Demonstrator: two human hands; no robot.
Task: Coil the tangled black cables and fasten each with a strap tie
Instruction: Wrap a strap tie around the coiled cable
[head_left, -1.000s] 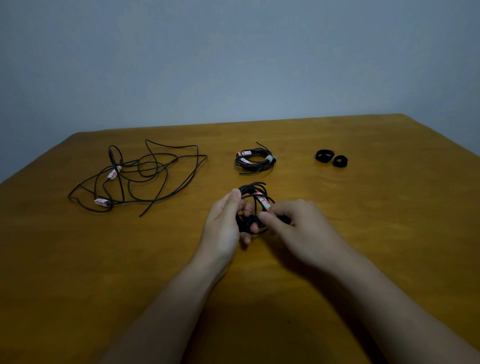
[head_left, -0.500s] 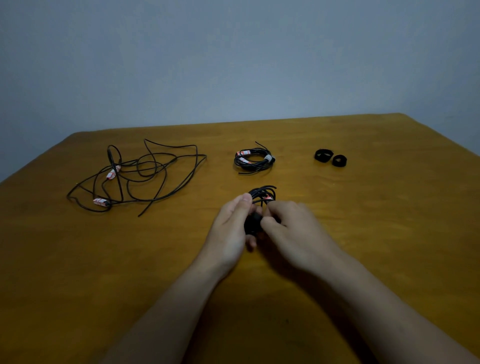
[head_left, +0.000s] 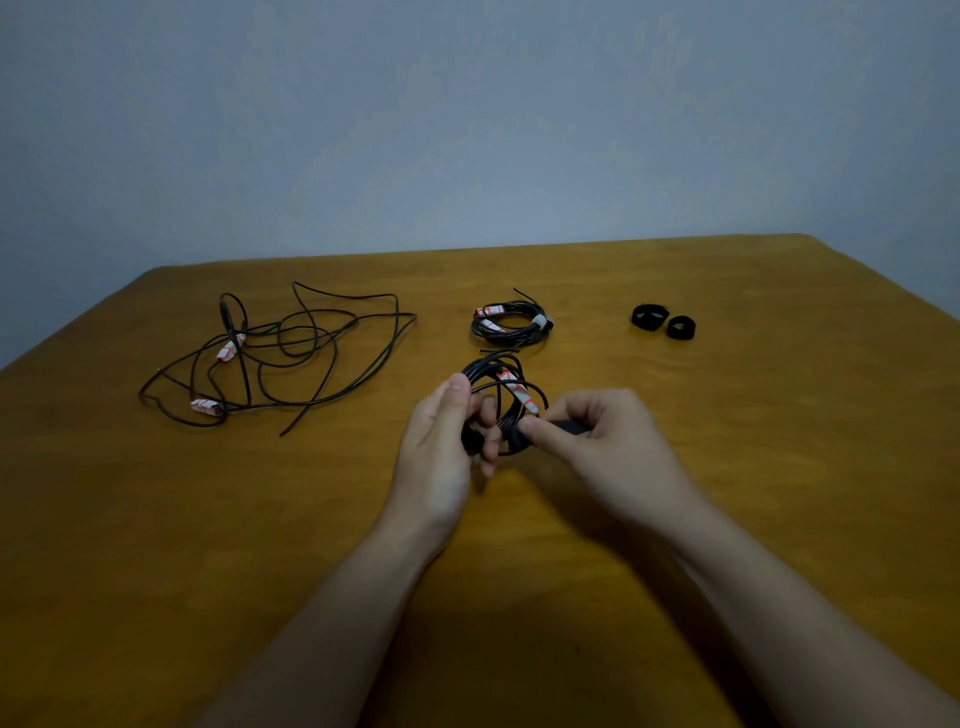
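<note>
cable coil (head_left: 521, 396) pinched in left hand (head_left: 441, 452); right hand (head_left: 618, 457) pinches strap (head_left: 563, 427). loops may spring loose if the strap slips.

Dim, soft shadows, wide-angle bending at edges.

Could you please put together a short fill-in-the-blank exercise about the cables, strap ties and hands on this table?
1. ____ spare strap ties lie rolled up at the far right of the table.
2. The tangled cable lies on the ____ side of the table.
3. The held coil is held by ____ of the hands: the left hand grips it and the right hand pinches its black strap.

Missing words: two; left; both.
</note>
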